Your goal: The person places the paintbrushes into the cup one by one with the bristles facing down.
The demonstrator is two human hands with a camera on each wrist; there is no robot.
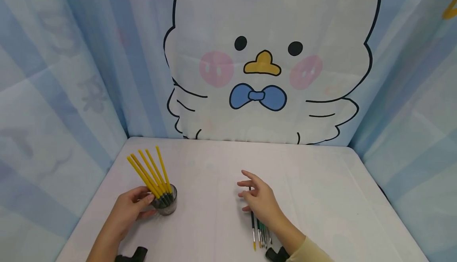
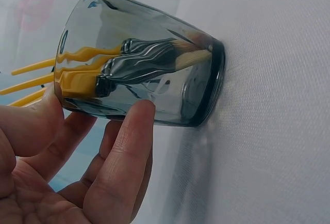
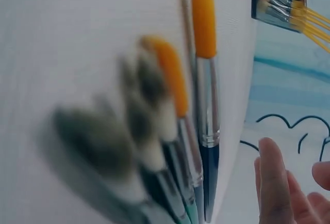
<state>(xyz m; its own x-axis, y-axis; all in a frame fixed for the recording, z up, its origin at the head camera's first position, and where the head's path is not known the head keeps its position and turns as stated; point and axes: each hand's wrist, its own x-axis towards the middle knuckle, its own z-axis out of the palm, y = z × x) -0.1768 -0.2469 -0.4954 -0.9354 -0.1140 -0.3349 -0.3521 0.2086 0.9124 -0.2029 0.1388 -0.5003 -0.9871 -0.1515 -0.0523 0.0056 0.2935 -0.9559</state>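
Note:
A smoky clear glass (image 1: pixel 169 208) stands on the table at the left, with several yellow-handled paintbrushes (image 1: pixel 150 174) leaning in it, bristles down. My left hand (image 1: pixel 130 208) holds the glass from its left side. In the left wrist view the thumb (image 2: pixel 36 118) is at the rim, another finger (image 2: pixel 136 131) is against the side, and pale bristles rest near the base. My right hand (image 1: pixel 262 202), fingers spread, hovers over several slim dark- and green-handled paintbrushes (image 1: pixel 258 230) lying side by side, tips toward me. It partly hides their handles and holds nothing.
White cloth covers the table (image 1: pixel 203 198). Blue-striped curtains (image 1: pixel 46 95) enclose it at the sides, and a backdrop with a cartoon bird (image 1: pixel 264 123) hangs behind. Black wrist-camera pieces (image 1: pixel 133 255) show below both hands.

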